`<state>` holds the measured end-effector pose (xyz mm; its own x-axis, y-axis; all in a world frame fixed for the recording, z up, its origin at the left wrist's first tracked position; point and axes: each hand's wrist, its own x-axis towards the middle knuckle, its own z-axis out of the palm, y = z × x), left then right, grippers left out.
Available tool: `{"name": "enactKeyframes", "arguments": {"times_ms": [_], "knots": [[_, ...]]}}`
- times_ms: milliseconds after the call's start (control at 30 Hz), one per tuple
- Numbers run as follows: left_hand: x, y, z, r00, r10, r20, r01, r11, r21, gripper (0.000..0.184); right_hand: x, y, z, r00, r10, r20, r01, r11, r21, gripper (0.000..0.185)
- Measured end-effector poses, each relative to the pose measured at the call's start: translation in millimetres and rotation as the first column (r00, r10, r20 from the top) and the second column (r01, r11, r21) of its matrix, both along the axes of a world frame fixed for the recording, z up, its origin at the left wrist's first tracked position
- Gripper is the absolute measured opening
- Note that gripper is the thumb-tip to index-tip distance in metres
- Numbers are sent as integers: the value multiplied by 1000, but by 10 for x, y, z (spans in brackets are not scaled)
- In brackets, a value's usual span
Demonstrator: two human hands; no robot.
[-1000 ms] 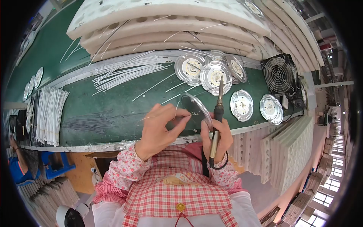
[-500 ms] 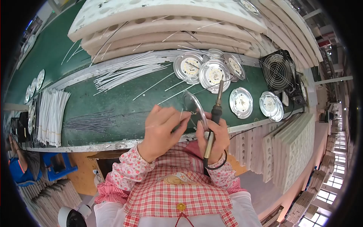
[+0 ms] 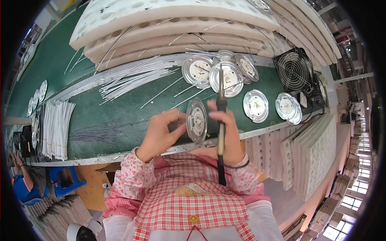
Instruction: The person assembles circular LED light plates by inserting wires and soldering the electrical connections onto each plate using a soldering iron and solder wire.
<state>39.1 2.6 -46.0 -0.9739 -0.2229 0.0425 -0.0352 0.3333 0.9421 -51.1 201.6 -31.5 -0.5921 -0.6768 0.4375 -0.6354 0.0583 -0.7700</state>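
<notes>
A round clear-rimmed disc [image 3: 197, 121] with a pale board at its centre stands on edge between my hands, its face turned toward the camera. My left hand [image 3: 164, 130] pinches its left edge with thumb and fingers. In my right hand [image 3: 228, 134] is a soldering iron [image 3: 221, 105], held upright with its tip pointing away over the green bench [image 3: 157, 116]. The right fingers are near the disc's right side, slightly blurred. Beyond them several silver discs [image 3: 231, 78] overlap, with thin white wires across some.
White wires [image 3: 132, 78] lie loose on the bench, a bundle [image 3: 56, 128] and dark wires [image 3: 96, 132] at left. A black fan [image 3: 293, 70] stands right. Foam trays [image 3: 177, 24] are stacked behind, others [image 3: 309, 152] below right. A co-worker [image 3: 25, 180] sits far left.
The disc has turned from nearly edge-on to show its face and moved slightly left. My left hand now grips its edge. The soldering iron has swung upright, tip moving left and away.
</notes>
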Motion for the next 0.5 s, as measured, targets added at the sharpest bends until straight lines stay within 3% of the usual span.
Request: {"name": "enactKeyframes", "arguments": {"times_ms": [100,133,200,300,433,500], "knots": [[-19,-21,82,999,-4,47,1,998,64,12,-235,-111,-78,972,207,114,-213,976,43,102],[-25,-13,90,998,21,52,-25,996,84,12,-242,-139,-103,972,203,122,-210,976,50,102],[1,41,92,995,76,70,-85,988,125,13,-207,-172,-103,983,149,108,-157,985,66,102],[28,147,-39,982,171,-81,-160,979,124,8,-111,-170,-155,983,89,164,-99,994,53,108],[108,167,-10,982,187,-8,-187,982,7,11,24,-209,-168,983,-39,177,43,999,-19,102],[153,104,-18,985,156,77,-159,987,28,14,95,-224,-155,987,-158,31,155,985,79,103]]}}
